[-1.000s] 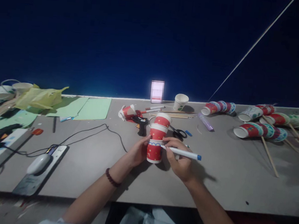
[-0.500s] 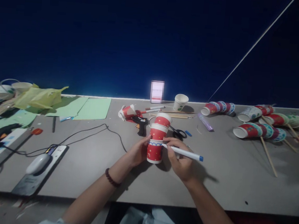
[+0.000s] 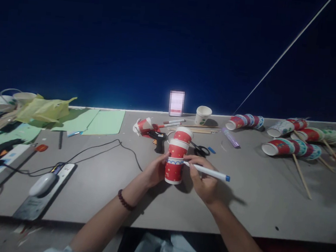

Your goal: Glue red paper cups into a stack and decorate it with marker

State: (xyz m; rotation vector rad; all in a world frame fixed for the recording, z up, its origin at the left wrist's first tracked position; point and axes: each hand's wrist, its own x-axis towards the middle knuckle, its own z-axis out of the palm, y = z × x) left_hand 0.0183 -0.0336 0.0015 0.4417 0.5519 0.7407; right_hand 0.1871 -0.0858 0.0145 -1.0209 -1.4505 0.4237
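A chain of red and white paper cups (image 3: 173, 173), joined end to end, is held off the table in front of me. My left hand (image 3: 154, 171) is closed on its left side, with the fingertips partly hidden behind the cups. My right hand (image 3: 206, 182) pinches a white marker (image 3: 211, 171) with a blue end, its tip at the right edge of a white band on the cups. Blue scallops run along that band. Just behind the cups lie a black glue gun (image 3: 160, 141) and black-handled scissors (image 3: 202, 150).
Decorated cup chains (image 3: 292, 148), some on sticks, lie at the right. A white cup (image 3: 203, 115) and a purple tube (image 3: 231, 137) are at the back. Green paper (image 3: 106, 121), a yellow bag (image 3: 44, 109), a power strip (image 3: 3, 170) and a cable (image 3: 95, 148) occupy the left.
The marker and my right hand have shifted slightly to the right, and the blue scalloped line reaches a little farther right. My left hand and the cups have barely moved.
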